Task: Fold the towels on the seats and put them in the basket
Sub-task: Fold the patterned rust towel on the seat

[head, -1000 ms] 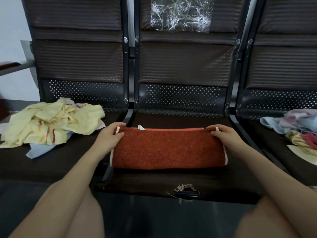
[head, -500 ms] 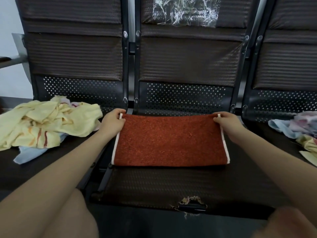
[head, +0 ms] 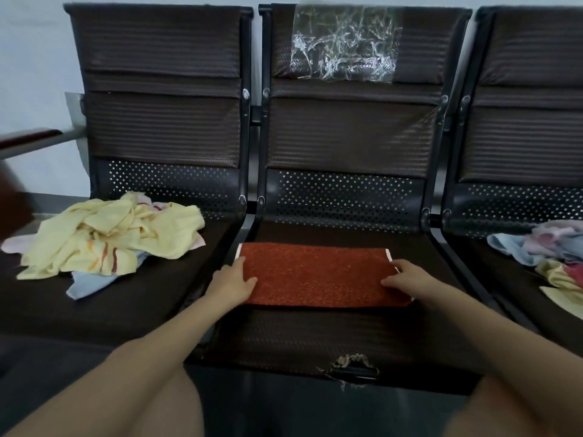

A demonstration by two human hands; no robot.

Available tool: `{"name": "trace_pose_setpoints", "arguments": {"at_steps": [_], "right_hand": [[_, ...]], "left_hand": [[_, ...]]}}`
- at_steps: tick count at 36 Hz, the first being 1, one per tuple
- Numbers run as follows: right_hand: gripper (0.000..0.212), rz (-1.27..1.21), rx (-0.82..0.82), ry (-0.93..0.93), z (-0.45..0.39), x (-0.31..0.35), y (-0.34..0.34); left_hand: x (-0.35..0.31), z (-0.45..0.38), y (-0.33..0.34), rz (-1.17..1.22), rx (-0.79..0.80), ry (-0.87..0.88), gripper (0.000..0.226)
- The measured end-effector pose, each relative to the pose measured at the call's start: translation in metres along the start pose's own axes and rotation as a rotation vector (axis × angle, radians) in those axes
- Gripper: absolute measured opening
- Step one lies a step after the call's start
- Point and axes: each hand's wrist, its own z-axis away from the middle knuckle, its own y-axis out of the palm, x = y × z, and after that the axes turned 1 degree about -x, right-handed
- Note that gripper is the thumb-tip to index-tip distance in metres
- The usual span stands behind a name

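Red towel (head: pixel 318 272): folded flat in the middle of the middle seat (head: pixel 315 335).
Left hand (head: pixel 232 283): fingers flat on the towel's left edge.
Right hand (head: pixel 410 279): fingers flat on its right edge.
Yellow towels (head: pixel 110 234): piled on the left seat.
Other towels (head: pixel 549 247): on the right seat.

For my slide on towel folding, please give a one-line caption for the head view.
Both hands, left and right, press a folded rust-red terry towel flat on the middle dark seat.
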Motion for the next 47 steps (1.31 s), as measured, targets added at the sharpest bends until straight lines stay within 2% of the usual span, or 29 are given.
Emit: {"name": "trace_pose_setpoints", "arguments": {"at_steps": [2, 6, 9, 12, 14, 16, 19, 20, 22, 24, 26, 28, 31, 33, 35, 38, 41, 43, 45, 47], "right_hand": [[0.07, -0.065, 0.007, 0.006, 0.003, -0.004, 0.002], [0.059, -0.278, 0.012, 0.019, 0.008, -0.008, -0.003], [0.044, -0.452, -0.075, -0.023, 0.013, -0.004, -0.01], [0.042, -0.576, -0.139, -0.039, 0.013, -0.001, -0.013], [0.046, -0.631, -0.148, -0.037, 0.011, 0.0, -0.01], [0.053, -0.637, -0.15, -0.031, 0.009, 0.003, -0.005], [0.061, -0.626, -0.141, -0.045, 0.009, 0.012, 0.001], [0.062, -0.614, -0.137, -0.062, 0.01, 0.016, 0.003], [0.059, -0.568, -0.161, -0.136, 0.015, 0.023, 0.008], [0.056, -0.483, -0.203, -0.252, 0.022, 0.031, 0.014], [0.052, -0.408, -0.208, -0.368, 0.029, 0.037, 0.022], [0.049, -0.344, -0.156, -0.501, 0.037, 0.043, 0.031], [0.044, -0.155, 0.051, -0.666, 0.048, 0.049, 0.047], [0.032, -0.072, 0.304, -0.606, 0.056, 0.052, 0.057], [0.025, -0.057, 0.417, -0.555, 0.059, 0.054, 0.065], [0.027, -0.035, 0.298, -0.597, 0.057, 0.055, 0.064], [0.031, 0.181, 0.084, -0.663, 0.048, 0.05, 0.059], [0.043, 0.355, -0.028, -0.643, 0.042, 0.045, 0.055], [0.061, 0.423, -0.022, -0.532, 0.037, 0.042, 0.053], [0.077, 0.384, 0.038, -0.407, 0.034, 0.041, 0.054]], "left_hand": [[-0.002, 0.01, 0.002, 0.007, -0.033, 0.031, 0.065], [0.005, 0.026, -0.005, 0.187, -0.042, 0.093, 0.062], [0.01, 0.034, -0.008, 0.29, -0.019, 0.098, 0.063], [0.006, 0.037, -0.008, 0.291, -0.048, 0.084, 0.063], [-0.001, 0.038, -0.006, 0.148, -0.148, 0.073, 0.062], [-0.011, 0.039, -0.002, 0.048, -0.295, 0.131, 0.059], [-0.031, 0.045, 0.011, 0.125, -0.433, 0.322, 0.05], [-0.037, 0.047, 0.018, 0.151, -0.426, 0.383, 0.048], [-0.046, 0.058, 0.035, 0.115, -0.313, 0.482, 0.048], [-0.05, 0.067, 0.052, -0.063, -0.184, 0.539, 0.049], [-0.051, 0.068, 0.06, -0.211, -0.152, 0.568, 0.047], [-0.051, 0.063, 0.056, -0.186, -0.14, 0.568, 0.044], [-0.048, 0.052, 0.047, 0.042, -0.124, 0.531, 0.034], [-0.047, 0.049, 0.04, 0.19, -0.151, 0.453, 0.029], [-0.046, 0.05, 0.033, 0.295, -0.183, 0.368, 0.024], [-0.045, 0.052, 0.029, 0.396, -0.192, 0.299, 0.019], [-0.046, 0.055, 0.028, 0.408, -0.157, 0.283, 0.019], [-0.05, 0.058, 0.027, 0.445, -0.109, 0.268, 0.024], [-0.057, 0.06, 0.024, 0.494, -0.045, 0.229, 0.032], [-0.065, 0.059, 0.022, 0.538, 0.019, 0.196, 0.041]]}}
